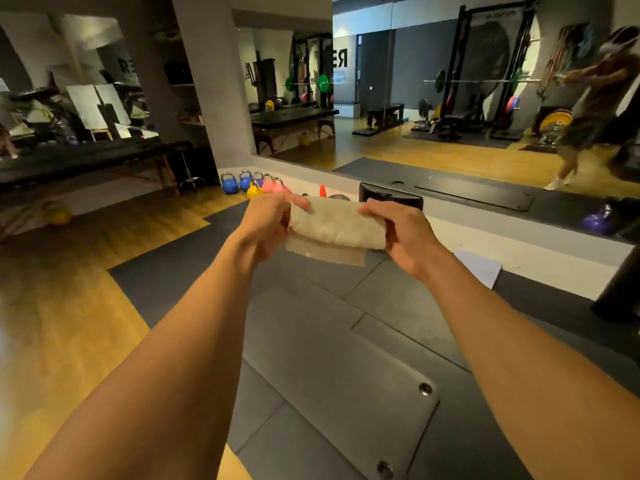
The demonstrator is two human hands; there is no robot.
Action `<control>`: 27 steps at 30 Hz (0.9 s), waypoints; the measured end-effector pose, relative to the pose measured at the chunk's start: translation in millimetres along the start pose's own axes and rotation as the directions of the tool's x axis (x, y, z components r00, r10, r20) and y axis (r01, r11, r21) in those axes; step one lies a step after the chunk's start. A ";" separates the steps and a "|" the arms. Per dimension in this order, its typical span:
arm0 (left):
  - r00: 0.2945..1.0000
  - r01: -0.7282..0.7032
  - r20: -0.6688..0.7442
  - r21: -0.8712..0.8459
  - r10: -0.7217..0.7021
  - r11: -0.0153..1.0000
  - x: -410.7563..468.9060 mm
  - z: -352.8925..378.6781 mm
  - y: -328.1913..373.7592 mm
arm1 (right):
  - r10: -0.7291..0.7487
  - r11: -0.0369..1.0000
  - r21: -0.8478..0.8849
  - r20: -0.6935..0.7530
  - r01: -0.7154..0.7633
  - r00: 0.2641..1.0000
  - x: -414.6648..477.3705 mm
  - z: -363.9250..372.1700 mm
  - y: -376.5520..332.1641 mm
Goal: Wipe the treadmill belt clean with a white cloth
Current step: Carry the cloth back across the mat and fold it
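Cloth (337,225) of white terry, folded into a long band, is held in the air at the centre of the frame, stretched between both hands. The left hand (265,225) curls around its left end. The right hand (403,233) grips its right end, thumb on top. Beneath lies a dark grey rubber floor mat (329,358) with metal eyelets. Coloured round kettlebells (249,183) stand just above and left of centre.

Dim, warm indoor light; wide-angle bending at edges (mirror reflections blurred).
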State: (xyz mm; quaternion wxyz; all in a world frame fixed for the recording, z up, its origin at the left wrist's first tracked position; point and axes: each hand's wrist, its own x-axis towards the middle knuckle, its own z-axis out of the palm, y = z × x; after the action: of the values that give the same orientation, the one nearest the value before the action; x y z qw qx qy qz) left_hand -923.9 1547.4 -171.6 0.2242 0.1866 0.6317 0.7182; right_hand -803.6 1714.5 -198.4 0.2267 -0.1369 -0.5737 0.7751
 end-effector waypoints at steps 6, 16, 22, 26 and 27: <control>1.000 -0.030 0.001 0.064 0.030 0.998 159.3 7.9 8.2 | -0.078 0.988 -0.132 0.008 0.078 0.997 163.9 -9.1 0.5; 0.986 -0.163 0.098 0.366 0.136 0.916 451.3 3.0 -4.0 | -0.014 0.906 -0.422 -0.126 -0.040 0.992 427.3 -21.8 11.2; 0.985 -0.062 0.169 0.244 0.020 0.968 626.0 36.4 -2.4 | 0.020 0.932 -0.341 -0.280 -0.119 0.960 584.6 -70.5 6.1; 0.985 -0.050 0.170 0.174 0.020 0.984 740.0 72.8 -15.4 | 0.027 0.949 -0.289 -0.312 -0.122 0.950 694.8 -115.9 20.8; 0.988 -0.056 0.153 0.183 0.028 0.982 766.6 80.9 -19.8 | 0.013 0.949 -0.294 -0.329 -0.116 0.944 722.4 -126.6 23.7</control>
State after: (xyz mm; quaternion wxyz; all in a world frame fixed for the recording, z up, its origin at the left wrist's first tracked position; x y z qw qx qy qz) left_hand -1513.8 2043.6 -192.2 0.2374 0.2733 0.6735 0.6445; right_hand -1369.5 2180.9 -224.8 0.2674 -0.3145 -0.6384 0.6496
